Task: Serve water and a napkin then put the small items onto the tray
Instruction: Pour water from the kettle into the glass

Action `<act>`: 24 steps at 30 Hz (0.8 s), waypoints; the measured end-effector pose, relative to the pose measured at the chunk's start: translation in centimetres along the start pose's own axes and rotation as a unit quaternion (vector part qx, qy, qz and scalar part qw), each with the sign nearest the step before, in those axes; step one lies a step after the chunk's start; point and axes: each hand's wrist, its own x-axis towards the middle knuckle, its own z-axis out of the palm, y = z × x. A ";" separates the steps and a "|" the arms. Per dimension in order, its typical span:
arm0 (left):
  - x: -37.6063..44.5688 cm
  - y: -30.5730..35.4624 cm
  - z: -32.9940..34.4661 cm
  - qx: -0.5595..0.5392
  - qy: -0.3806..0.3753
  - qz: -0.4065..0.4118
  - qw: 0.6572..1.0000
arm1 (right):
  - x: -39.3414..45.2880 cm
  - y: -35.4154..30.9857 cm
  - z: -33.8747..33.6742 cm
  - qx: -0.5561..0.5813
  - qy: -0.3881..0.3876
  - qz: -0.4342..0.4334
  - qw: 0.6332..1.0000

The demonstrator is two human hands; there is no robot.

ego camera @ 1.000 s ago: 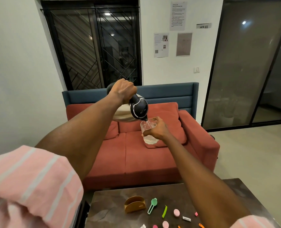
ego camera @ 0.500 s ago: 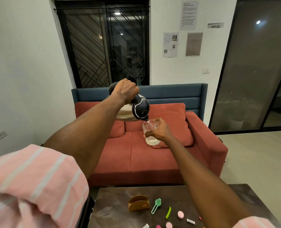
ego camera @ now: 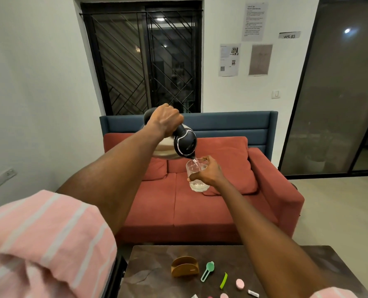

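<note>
Pouring water into a clear glass

Left hand (ego camera: 165, 119) is gripping the tilted steel kettle (ego camera: 171, 145); right hand (ego camera: 208, 171) is gripping the part-filled glass (ego camera: 195, 177).

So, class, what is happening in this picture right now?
A person is pouring water. The left hand grips a kettle tipped over a glass held in the right hand; the glass is partly filled. Below, a napkin holder and small items lie on the table, untouched.
</note>
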 end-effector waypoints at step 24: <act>-1.0 0.0 -0.2 0.025 0.008 0.004 1.000 | -1.6 -0.1 0.5 -0.007 -0.014 0.025 1.000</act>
